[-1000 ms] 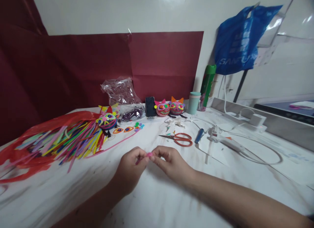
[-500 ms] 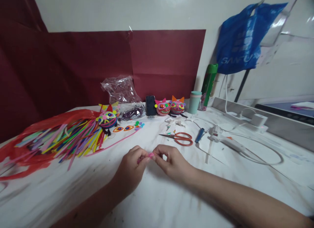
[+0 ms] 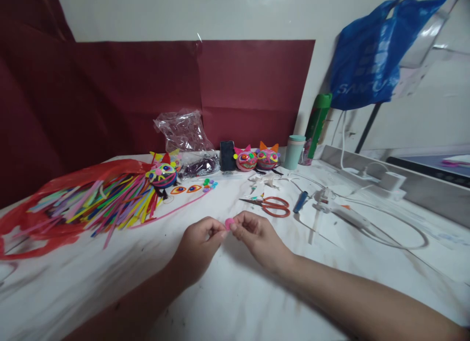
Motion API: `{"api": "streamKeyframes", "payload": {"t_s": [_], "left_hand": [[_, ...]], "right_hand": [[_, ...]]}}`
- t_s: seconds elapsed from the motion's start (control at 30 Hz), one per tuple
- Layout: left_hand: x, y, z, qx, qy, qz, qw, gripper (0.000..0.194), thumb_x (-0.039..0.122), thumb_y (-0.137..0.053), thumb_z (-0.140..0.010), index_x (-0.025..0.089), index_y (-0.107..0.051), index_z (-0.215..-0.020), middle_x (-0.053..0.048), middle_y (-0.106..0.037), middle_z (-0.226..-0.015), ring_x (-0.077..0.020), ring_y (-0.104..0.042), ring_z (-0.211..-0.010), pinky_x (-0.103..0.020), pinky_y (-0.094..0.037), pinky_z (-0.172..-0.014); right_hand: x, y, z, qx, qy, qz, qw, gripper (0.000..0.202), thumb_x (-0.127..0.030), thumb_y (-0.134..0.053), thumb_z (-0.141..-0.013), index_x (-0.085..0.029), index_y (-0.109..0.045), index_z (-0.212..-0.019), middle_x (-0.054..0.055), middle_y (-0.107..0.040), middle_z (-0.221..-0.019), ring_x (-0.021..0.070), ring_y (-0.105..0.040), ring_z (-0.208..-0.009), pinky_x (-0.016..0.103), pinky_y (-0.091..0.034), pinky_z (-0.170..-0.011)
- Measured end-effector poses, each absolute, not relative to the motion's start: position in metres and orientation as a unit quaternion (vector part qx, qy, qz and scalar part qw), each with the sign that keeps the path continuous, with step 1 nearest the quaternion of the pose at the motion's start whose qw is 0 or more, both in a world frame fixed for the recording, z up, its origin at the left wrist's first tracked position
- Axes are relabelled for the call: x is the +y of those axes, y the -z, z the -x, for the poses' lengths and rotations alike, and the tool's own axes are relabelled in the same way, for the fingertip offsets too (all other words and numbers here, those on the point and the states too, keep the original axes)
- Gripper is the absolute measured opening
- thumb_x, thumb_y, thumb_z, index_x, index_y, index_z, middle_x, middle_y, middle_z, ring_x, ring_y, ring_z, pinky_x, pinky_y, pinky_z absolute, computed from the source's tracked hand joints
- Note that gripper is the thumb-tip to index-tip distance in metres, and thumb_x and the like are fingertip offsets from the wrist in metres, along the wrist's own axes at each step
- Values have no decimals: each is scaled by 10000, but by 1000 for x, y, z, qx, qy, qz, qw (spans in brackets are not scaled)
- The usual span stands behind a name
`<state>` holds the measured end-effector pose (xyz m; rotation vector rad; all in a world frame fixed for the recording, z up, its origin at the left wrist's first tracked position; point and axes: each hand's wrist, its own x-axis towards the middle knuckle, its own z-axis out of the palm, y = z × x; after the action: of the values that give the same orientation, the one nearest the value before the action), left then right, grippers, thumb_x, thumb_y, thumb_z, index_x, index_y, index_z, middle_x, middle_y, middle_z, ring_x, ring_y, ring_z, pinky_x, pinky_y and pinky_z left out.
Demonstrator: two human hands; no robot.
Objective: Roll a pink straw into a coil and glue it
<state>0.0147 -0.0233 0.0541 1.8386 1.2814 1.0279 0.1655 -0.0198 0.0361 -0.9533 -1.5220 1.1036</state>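
Observation:
A small round pink piece [image 3: 229, 224] sits between my two hands over the table; it resembles a coiled pipe cleaner, though its make is too small to tell. My right hand [image 3: 253, 232] pinches it between thumb and forefinger. At its left edge, the thumb and fingertips of my left hand [image 3: 201, 243] are closed together on it. Beyond the hands lie a long pink pipe cleaner [image 3: 172, 213], two paper eyes [image 3: 186, 189] and several small coloured beads [image 3: 209, 185]. Scissors with orange handles [image 3: 273, 206] rest to the right, blades pointing left.
Many coloured pipe cleaners [image 3: 110, 204] spill from a red bag [image 3: 91, 168] at left. Decorated animal-face balls [image 3: 246, 158], a phone [image 3: 227, 156] and a mint cup [image 3: 293, 152] line the back. A glue gun [image 3: 341, 213], a blue-handled tool [image 3: 300, 202] and cables lie right.
The pink piece has turned from a narrow, mostly covered shape to a round face toward me. My fingers have shifted around it slightly. The whole view has moved a little.

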Motion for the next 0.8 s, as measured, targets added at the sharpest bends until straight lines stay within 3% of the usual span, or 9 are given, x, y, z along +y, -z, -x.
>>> {"api": "streamKeyframes", "payload": {"t_s": [0.1, 0.27, 0.47, 0.63, 0.8], "left_hand": [[-24, -55, -14, 482, -397, -725, 290, 146, 251, -487, -719, 163, -526, -608, 27, -477, -590, -116, -444, -589, -224, -361, -572], [-22, -51, -10, 464, -391, -769, 203, 151, 212, -469, -738, 171, -486, -594, 33, -444, -603, -112, -438, -592, -226, -348, -576], [-22, -54, -10, 476, -367, -764, 236, 166, 241, -484, -720, 172, -476, -569, 39, -434, -581, -108, -410, -569, -220, -323, -542], [-21, -56, -10, 509, -374, -707, 320, 162, 286, -507, -701, 163, -511, -595, 59, -375, -522, -90, -336, -517, -205, -283, -489], [-23, -53, -12, 493, -418, -691, 325, 181, 315, -510, -714, 159, -527, -624, 45, -434, -557, -99, -394, -553, -215, -333, -535]], "right_hand": [[-19, -36, -166, -631, -455, 397, 487, 339, -483, -553, -748, -151, -512, -692, -34, -428, -581, 92, -356, -545, 221, -316, -522], [-19, -41, -170, -722, -337, 411, 443, 264, -375, -518, -795, -150, -526, -657, -23, -458, -587, 100, -390, -562, 220, -323, -538], [-19, -48, -176, -781, -281, 412, 376, 210, -284, -515, -797, -143, -569, -652, -16, -498, -562, 93, -395, -532, 203, -292, -480], [-16, -37, -170, -721, -395, 385, 419, 256, -381, -543, -781, -139, -578, -707, -13, -509, -602, 95, -420, -564, 211, -331, -518], [-18, -32, -163, -661, -438, 376, 480, 352, -497, -551, -749, -146, -555, -728, -24, -471, -595, 93, -400, -558, 214, -343, -527]]}}
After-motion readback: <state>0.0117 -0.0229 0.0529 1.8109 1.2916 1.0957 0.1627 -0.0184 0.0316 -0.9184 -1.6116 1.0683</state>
